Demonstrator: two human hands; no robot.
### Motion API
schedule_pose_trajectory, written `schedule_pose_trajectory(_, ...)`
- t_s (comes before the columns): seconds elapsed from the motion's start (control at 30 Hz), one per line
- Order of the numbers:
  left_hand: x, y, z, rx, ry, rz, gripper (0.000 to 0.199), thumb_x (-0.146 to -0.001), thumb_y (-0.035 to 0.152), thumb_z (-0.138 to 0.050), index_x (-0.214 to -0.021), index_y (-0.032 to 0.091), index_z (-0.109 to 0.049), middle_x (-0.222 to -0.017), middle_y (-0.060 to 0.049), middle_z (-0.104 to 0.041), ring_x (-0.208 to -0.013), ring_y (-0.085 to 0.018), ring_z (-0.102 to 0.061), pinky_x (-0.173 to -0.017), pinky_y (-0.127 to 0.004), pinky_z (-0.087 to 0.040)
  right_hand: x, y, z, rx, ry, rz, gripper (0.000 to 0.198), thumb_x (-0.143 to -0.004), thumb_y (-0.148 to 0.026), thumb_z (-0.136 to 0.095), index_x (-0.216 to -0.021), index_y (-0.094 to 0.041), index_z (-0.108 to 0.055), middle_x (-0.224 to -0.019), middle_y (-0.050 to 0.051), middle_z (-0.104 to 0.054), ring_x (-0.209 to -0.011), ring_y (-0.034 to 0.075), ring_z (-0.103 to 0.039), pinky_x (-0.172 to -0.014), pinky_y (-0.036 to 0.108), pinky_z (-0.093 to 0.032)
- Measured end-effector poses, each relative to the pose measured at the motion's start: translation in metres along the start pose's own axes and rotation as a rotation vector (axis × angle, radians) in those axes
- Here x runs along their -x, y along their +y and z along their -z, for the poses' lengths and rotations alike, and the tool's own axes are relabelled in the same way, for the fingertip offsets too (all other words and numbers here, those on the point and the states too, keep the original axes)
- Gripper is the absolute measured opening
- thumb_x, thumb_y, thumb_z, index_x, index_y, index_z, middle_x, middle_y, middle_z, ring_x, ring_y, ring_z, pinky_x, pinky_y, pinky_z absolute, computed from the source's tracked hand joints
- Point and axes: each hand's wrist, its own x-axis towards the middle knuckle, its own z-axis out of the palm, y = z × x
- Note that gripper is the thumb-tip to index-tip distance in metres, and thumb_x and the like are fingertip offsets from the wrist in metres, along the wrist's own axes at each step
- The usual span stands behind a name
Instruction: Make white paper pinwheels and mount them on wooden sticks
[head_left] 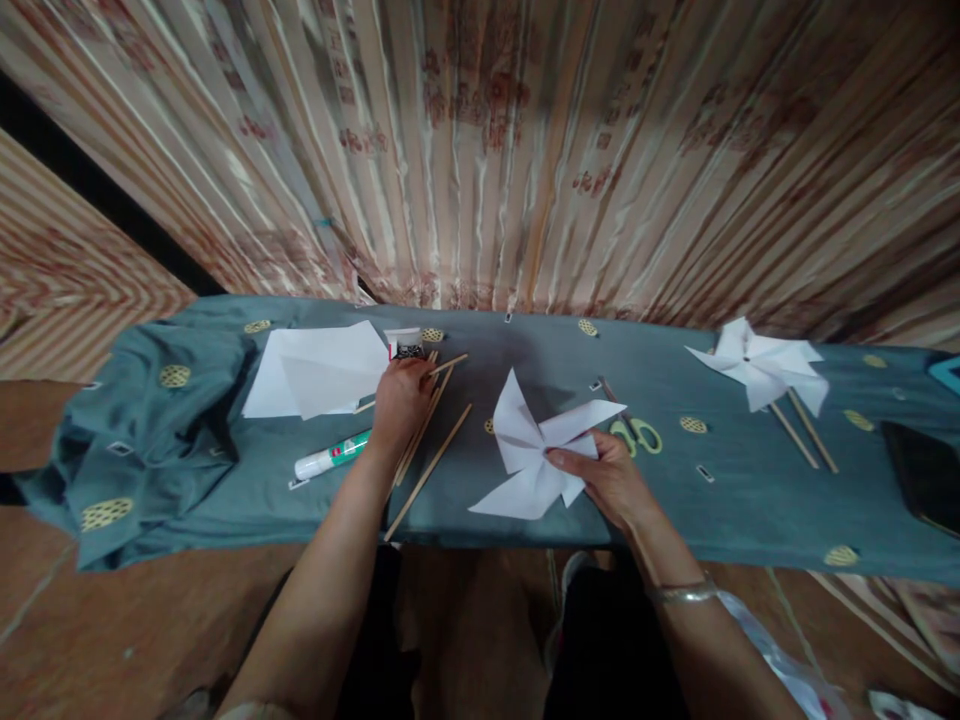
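White pinwheel (531, 458) in right hand (613, 482).

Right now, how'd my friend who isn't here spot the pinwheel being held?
Find the long blue-green cloth. Near its middle, the right hand pinches a white, pointed paper pinwheel. Unlike the pinwheel paper lying farther right with two sticks, this one is held and shows no stick.

White pinwheel (531, 452); teal cloth (652, 365), yellow motifs (694, 425).
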Motion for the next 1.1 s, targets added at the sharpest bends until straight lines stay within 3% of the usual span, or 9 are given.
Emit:
schedule_pose_trajectory(0.23, -0.003, 0.003, 0.001, 0.002, 0.031, 0.058, 0.025, -0.081, 0.016, -0.049, -0.088, 0.014, -0.073, -0.092, -0.014, -0.071, -0.092, -0.027, -0.063, -0.087, -0.038, -0.048, 0.003, 0.000, 0.004, 0.035, 0.015, 0.045, 0.029, -0.047, -0.032, -0.090, -0.071, -0.023, -0.077, -0.073, -0.001, -0.077, -0.061, 0.016, -0.067, -0.064, 0.029, -0.055)
schedule_pose_trajectory(0.3, -0.002, 0.017, 0.011, 0.041, 0.076, 0.040, 0.026, -0.083, 0.016, -0.048, -0.092, 0.015, -0.073, -0.096, -0.011, -0.070, -0.095, -0.024, -0.062, -0.089, -0.036, -0.047, 0.005, -0.001, 0.004, 0.039, 0.032, 0.075, 0.028, -0.047, -0.033, -0.090, -0.070, -0.024, -0.077, -0.073, -0.001, -0.077, -0.060, 0.015, -0.066, -0.064, 0.030, -0.055)
schedule_pose_trajectory(0.4, 0.006, 0.049, 0.029, 0.340, 0.213, -0.025, 0.027, -0.085, 0.021, -0.051, -0.101, 0.018, -0.072, -0.101, -0.007, -0.068, -0.091, -0.019, -0.062, -0.084, -0.030, -0.049, 0.011, -0.007, 0.003, 0.072, 0.039, 0.145, 0.027, -0.048, -0.035, -0.090, -0.069, -0.024, -0.077, -0.069, 0.000, -0.076, -0.056, 0.016, -0.064, -0.059, 0.031, -0.055)
schedule_pose_trajectory(0.5, 0.023, 0.078, 0.036, 0.740, 0.048, 0.052, 0.023, -0.081, 0.028, -0.060, -0.099, 0.020, -0.074, -0.085, -0.003, -0.066, -0.070, -0.014, -0.061, -0.064, -0.024, -0.048, 0.027, -0.017, 0.000, 0.145, 0.019, 0.215, 0.025, -0.051, -0.037, -0.088, -0.068, -0.023, -0.077, -0.063, 0.001, -0.073, -0.051, 0.015, -0.060, -0.051, 0.029, -0.051)
schedule_pose_trajectory(0.6, 0.043, 0.091, 0.030, 1.105, -0.220, 0.254, 0.022, -0.074, 0.033, -0.069, -0.091, 0.020, -0.076, -0.077, -0.002, -0.068, -0.062, -0.013, -0.058, -0.057, -0.022, -0.045, 0.049, -0.026, -0.004, 0.213, -0.043, 0.311, 0.020, -0.059, -0.038, -0.085, -0.069, -0.022, -0.077, -0.063, 0.001, -0.070, -0.054, 0.014, -0.058, -0.049, 0.026, -0.048)
schedule_pose_trajectory(0.67, 0.056, 0.094, 0.026, 1.250, -0.333, 0.387, 0.021, -0.067, 0.032, -0.076, -0.083, 0.019, -0.076, -0.068, 0.000, -0.067, -0.055, -0.010, -0.054, -0.052, -0.021, -0.041, 0.062, -0.030, -0.008, 0.235, -0.121, 0.391, 0.019, -0.067, -0.039, -0.081, -0.074, -0.022, -0.076, -0.071, 0.003, -0.072, -0.061, 0.015, -0.061, -0.052, 0.026, -0.048)
schedule_pose_trajectory(0.77, 0.075, 0.095, 0.027, 1.257, -0.424, 0.526, 0.018, -0.058, 0.031, -0.080, -0.071, 0.018, -0.075, -0.053, 0.002, -0.060, -0.046, -0.009, -0.046, -0.045, -0.020, -0.035, 0.076, -0.033, -0.013, 0.374, -0.169, 0.573, 0.015, -0.082, -0.036, -0.068, -0.083, -0.022, -0.074, -0.081, 0.004, -0.073, -0.074, 0.017, -0.065, -0.063, 0.028, -0.051)
schedule_pose_trajectory(0.9, 0.093, 0.096, 0.039, 1.238, -0.439, 0.491, 0.014, -0.057, 0.024, -0.077, -0.050, 0.020, -0.067, -0.051, 0.002, -0.057, -0.050, -0.010, -0.048, -0.051, -0.020, -0.039, 0.087, -0.031, -0.016, 0.687, -0.134, 0.806, 0.013, -0.089, -0.025, -0.058, -0.095, -0.024, -0.069, -0.088, 0.004, -0.073, -0.083, 0.017, -0.066, -0.074, 0.032, -0.050)
schedule_pose_trajectory(1.1, 0.102, 0.094, 0.050, 1.117, -0.508, 0.368, 0.011, -0.066, 0.027, -0.071, -0.062, 0.018, -0.074, -0.069, -0.003, -0.062, -0.060, -0.013, -0.052, -0.052, -0.022, -0.037, 0.098, -0.027, -0.022, 0.793, -0.096, 1.055, 0.024, -0.092, -0.026, -0.054, -0.114, -0.027, -0.062, -0.097, 0.006, -0.072, -0.089, 0.020, -0.066, -0.078, 0.036, -0.052)
